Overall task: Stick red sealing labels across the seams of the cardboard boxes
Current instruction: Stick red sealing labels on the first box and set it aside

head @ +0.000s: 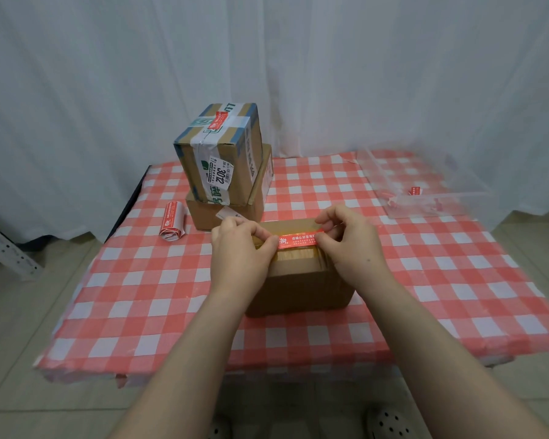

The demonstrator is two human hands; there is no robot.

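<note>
A plain cardboard box sits in the middle of the checked table. A red sealing label with white print lies stretched across its taped top. My left hand pinches the label's left end. My right hand pinches its right end. Both hands rest over the box top and hide its side edges. Behind, a taped box with a red label on top is stacked on a flatter cardboard box.
A roll of red labels lies on the red-and-white checked tablecloth at the left. A clear plastic tray with red paper scraps stands at the back right. White curtain behind; tiled floor around the table.
</note>
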